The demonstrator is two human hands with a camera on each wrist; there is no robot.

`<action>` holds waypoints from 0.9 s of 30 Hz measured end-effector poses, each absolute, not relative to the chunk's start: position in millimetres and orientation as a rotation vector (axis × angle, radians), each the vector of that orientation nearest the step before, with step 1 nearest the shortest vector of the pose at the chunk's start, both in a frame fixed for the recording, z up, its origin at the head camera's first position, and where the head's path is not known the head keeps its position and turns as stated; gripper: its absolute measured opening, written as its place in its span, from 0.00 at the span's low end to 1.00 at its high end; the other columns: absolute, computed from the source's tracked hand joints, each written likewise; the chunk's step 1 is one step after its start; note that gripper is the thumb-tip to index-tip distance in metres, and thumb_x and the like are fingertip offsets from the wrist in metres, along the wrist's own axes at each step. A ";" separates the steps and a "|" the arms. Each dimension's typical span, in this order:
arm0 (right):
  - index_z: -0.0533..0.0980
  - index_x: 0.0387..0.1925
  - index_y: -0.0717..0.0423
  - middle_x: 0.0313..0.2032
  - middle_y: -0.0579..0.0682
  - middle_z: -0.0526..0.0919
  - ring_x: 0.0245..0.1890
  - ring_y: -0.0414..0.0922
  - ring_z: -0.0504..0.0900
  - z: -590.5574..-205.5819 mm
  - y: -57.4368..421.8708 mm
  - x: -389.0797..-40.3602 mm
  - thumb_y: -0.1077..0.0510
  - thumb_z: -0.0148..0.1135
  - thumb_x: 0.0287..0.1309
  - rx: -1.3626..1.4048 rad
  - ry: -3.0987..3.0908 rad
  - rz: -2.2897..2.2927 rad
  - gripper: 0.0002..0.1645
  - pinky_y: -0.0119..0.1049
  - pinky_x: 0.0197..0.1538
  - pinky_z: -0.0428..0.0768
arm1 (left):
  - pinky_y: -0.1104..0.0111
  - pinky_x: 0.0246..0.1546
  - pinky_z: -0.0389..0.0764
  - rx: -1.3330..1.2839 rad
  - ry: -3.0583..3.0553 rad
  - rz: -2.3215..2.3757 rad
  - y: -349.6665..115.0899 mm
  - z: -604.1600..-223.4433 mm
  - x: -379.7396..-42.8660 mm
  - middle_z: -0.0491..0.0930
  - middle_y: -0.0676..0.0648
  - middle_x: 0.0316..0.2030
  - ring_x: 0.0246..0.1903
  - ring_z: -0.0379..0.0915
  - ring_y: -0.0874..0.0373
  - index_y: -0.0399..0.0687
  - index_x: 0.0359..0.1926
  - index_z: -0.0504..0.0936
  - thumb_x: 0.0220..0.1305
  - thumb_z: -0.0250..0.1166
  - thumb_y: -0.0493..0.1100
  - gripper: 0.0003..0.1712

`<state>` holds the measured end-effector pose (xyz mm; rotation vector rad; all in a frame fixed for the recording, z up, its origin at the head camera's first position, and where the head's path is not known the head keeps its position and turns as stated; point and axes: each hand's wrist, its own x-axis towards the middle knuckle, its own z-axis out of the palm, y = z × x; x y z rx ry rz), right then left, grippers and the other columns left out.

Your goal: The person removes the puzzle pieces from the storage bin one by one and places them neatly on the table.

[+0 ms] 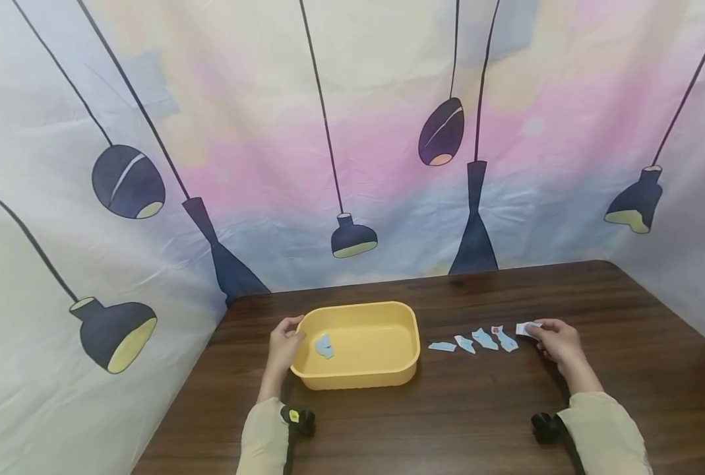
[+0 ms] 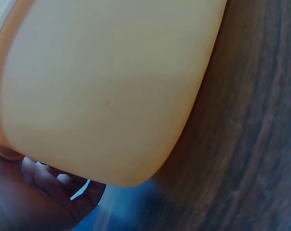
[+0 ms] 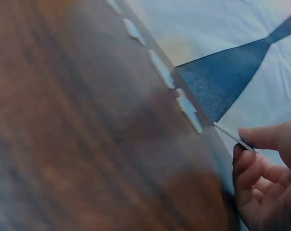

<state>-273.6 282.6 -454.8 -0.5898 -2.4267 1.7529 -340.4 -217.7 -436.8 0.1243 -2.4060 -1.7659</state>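
Note:
A yellow plastic basin point(image 1: 358, 380) stands on the table, and my left hand point(image 1: 284, 345) holds its left rim. In the left wrist view the fingers point(image 2: 54, 185) curl against the outer wall below the rim. One light-blue piece point(image 1: 324, 346) lies inside the basin at the left. My right hand point(image 1: 560, 343) pinches a flat, pale piece point(image 1: 525, 329) between thumb and fingers, seen edge-on in the right wrist view. Left of it, several thin light-blue pieces with irregular edges lie in a row, among them one with a red mark point(image 1: 506, 339).
The dark wooden table point(image 1: 459, 422) reaches back to a hanging cloth point(image 1: 388, 171) printed with lamps. Small black devices point(image 1: 545, 429) are strapped at both wrists.

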 end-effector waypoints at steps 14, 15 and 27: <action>0.77 0.45 0.75 0.25 0.58 0.80 0.28 0.50 0.75 -446.1 281.2 -263.7 0.44 0.53 0.65 -0.565 -2.704 1.226 0.32 0.38 0.29 0.69 | 0.67 0.25 0.79 0.130 -2.411 -1.814 -215.4 -429.3 -338.3 0.84 0.30 0.32 0.23 0.78 0.56 0.35 0.59 0.75 0.60 0.54 0.29 0.25; 0.77 0.45 0.75 0.28 0.61 0.81 0.29 0.52 0.76 -446.0 281.4 -264.2 0.45 0.53 0.65 -0.568 -2.708 1.216 0.32 0.40 0.30 0.71 | 0.66 0.25 0.79 0.130 -2.412 -1.827 -215.7 -428.4 -338.5 0.84 0.29 0.33 0.23 0.78 0.55 0.35 0.60 0.74 0.60 0.54 0.29 0.25; 0.71 0.53 0.77 0.53 0.77 0.73 0.49 0.67 0.74 -440.4 280.6 -267.3 0.47 0.48 0.69 -0.516 -2.721 1.256 0.33 0.56 0.48 0.74 | 0.67 0.24 0.77 0.134 -2.421 -1.820 -218.1 -435.1 -343.7 0.84 0.39 0.26 0.21 0.76 0.57 0.38 0.62 0.73 0.62 0.54 0.31 0.25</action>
